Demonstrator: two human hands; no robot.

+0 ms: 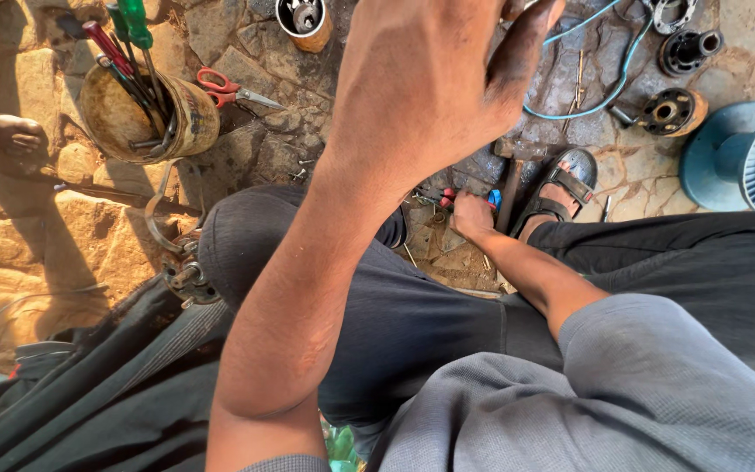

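- L hand: raised close to the cam, back of hand toward me, fingers loosely spread, holding nothing that I can see.
- R hand: down on the stone ground between the knees, curled over small tools; I read it as gripping or about to grip the red/blue-handled pliers. Can't tell if the grip is closed.
- Progress, my judgement: pick-up stage only. Pliers not yet lifted off the ground; no work on the motor parts visible.
- Pliers orientation: mostly hidden by the hand. Handles show either side of it, so long axis approx left-right in view; tip direction can't be told.
- Nearby: hammer just beside R hand, head away from me, handle toward the sandal.
- Tin of screwdrivers and red scissors well apart, upper left.
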